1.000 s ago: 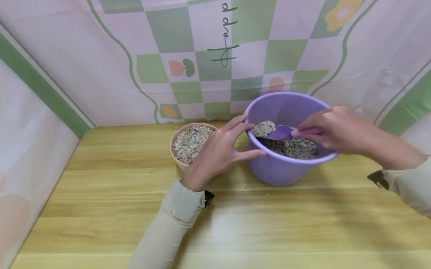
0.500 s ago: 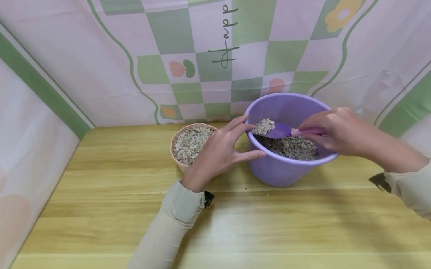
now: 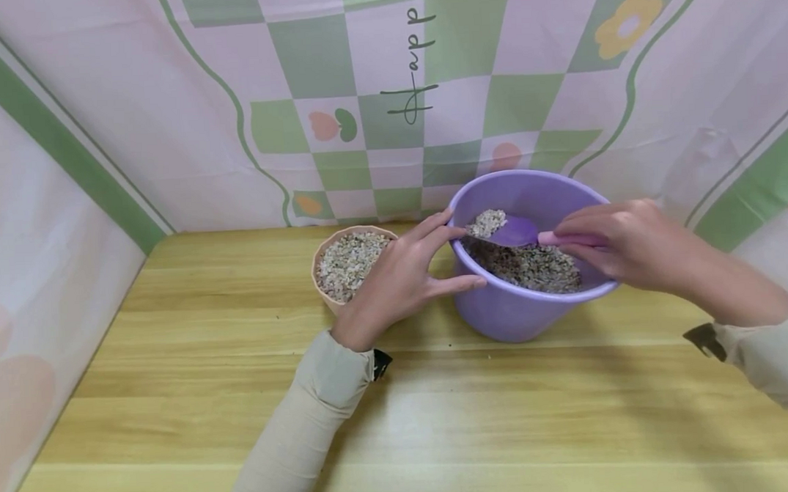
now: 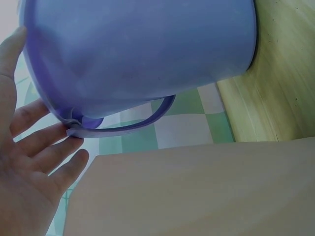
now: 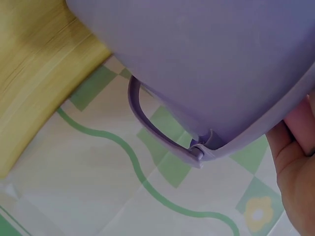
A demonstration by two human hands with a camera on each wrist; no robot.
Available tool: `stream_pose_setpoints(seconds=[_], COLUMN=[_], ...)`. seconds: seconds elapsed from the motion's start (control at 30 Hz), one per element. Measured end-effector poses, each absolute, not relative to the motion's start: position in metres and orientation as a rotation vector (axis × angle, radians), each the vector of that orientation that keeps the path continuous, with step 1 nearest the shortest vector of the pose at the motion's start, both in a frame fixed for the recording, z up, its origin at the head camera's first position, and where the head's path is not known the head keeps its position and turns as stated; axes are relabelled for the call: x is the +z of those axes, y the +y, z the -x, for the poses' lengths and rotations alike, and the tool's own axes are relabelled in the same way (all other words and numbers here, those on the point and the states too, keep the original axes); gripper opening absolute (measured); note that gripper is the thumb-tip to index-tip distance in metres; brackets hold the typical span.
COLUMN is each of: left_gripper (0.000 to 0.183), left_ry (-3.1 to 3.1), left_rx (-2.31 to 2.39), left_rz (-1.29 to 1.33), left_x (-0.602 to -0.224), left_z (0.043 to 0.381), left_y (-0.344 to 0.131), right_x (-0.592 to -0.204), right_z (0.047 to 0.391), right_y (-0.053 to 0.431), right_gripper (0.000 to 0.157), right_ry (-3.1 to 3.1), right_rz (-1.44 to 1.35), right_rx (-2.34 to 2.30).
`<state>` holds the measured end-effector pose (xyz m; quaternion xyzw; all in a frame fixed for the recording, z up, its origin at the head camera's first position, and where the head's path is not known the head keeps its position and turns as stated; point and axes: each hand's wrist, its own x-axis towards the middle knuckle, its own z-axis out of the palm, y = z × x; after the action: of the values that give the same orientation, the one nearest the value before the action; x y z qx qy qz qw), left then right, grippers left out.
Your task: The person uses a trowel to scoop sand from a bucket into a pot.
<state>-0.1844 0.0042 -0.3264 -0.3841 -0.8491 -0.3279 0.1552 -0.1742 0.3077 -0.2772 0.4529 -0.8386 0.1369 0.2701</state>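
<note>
In the head view a purple bucket stands on the table, partly filled with pale grit-like gravel. My right hand grips the pink handle of a purple trowel above the gravel. A small heap of gravel lies on the trowel's blade near the bucket's left rim. My left hand rests on that rim, fingers spread and thumb extended. The left wrist view shows its fingertips by the bucket's handle joint. Left of the bucket, a peach pot full of gravel is partly hidden by my left hand.
The wooden table meets a checkered cloth backdrop just behind the bucket and the pot. A few stray grains lie on the table. The bucket's handle hangs down along its far side.
My right hand has shifted slightly right, and the trowel with its gravel has risen a little inside the bucket. The left hand, the bucket and the pot stay put.
</note>
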Motion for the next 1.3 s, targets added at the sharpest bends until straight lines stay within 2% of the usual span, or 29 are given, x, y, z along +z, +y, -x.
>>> stream_pose_setpoints(seconds=[0.4,1.13,1.3], left_gripper=[0.071,0.065,0.067], left_ry=[-2.463,-2.545,-2.575], left_rx=[-0.94,-0.973,-0.967], left_rz=[1.088,1.091,1.085], left_x=[-0.325,-0.32,-0.319], left_z=[0.183,0.181,0.179], left_y=[0.002,-0.005,-0.008], right_x=[-0.273,-0.264,-0.254], right_z=[0.164,0.138,0.133], right_y=[0.309,0.319,0.312], right_gripper=[0.054,0.059,0.052], right_ry=[-2.125,-2.088,-2.06], right_rz=[-1.211,-1.105,-1.105], right_rx=[0.321,0.405,0.393])
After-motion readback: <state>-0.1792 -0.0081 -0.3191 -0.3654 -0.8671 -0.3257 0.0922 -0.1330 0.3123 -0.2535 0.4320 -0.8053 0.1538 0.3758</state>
